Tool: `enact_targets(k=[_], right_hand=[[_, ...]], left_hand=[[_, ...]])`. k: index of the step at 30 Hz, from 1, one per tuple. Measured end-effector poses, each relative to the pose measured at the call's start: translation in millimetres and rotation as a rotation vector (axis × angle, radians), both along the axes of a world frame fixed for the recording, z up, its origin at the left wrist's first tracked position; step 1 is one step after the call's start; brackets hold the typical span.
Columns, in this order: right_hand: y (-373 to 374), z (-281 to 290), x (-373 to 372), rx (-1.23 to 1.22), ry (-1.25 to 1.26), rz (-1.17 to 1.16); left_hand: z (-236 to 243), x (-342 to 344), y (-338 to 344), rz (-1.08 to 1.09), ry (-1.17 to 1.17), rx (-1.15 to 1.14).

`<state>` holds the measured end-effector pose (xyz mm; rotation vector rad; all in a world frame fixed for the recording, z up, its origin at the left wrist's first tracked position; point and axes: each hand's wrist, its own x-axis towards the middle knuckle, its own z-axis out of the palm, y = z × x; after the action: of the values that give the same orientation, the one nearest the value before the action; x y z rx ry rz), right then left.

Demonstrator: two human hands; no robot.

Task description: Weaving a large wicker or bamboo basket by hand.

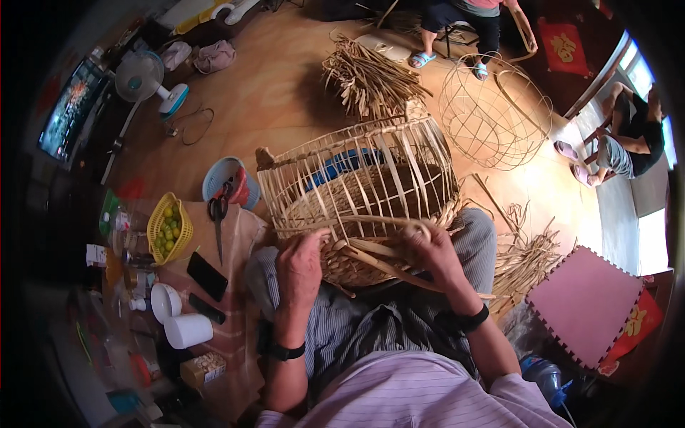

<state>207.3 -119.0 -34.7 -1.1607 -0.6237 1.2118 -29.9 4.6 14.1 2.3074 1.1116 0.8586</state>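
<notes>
A large half-woven basket (285, 207) of pale plant strips rests on my lap, its open lattice side facing up and its lower part closely woven. My left hand (300, 265) is closed at the basket's near left edge, its fingertips pinching a strip there. To the right, my right hand (434, 255) is closed on a flat straw strip (378, 265), which curls over the fingers. Loose ends of strip cross between the hands and stick out below the right wrist. Something blue (346, 165) shows through the lattice; what it is I cannot tell.
A straw bundle (367, 75) and a round wire-like frame (496, 110) lie beyond the basket. At left, a table (239, 314) holds scissors (218, 214), a yellow basket of green fruit (187, 232), a phone (207, 277) and a white cup (189, 331). Two people sit farther off.
</notes>
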Motion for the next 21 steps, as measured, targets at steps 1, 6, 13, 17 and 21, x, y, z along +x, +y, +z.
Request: enact_targets(k=[1,6,13,17,21], right_hand=[[-3.4,-1.4,-5.8,-0.059,-0.255,0.074],[-25.7,29.6,4.2,-0.217,-0.003,0.185],[-65.8,-17.2,70.9,0.399,0.608,-0.389],[-84.4,23.3,43.9,-0.179,-0.121,0.034],[-93.6,47.7,11.5,-0.299,-0.675,0.451]], left_hand=[[-2.9,2.9,-4.0,0.013,-0.002,0.002],[-28.0,9.4,-11.5,-0.154,-0.031,-0.111],[-35.9,11.1,-2.2,-0.21,-0.154,-0.294],[-41.2,5.3,6.3,-0.276,-0.211,-0.395],[-28.5,5.8,3.3,-0.277,-0.065,-0.441]])
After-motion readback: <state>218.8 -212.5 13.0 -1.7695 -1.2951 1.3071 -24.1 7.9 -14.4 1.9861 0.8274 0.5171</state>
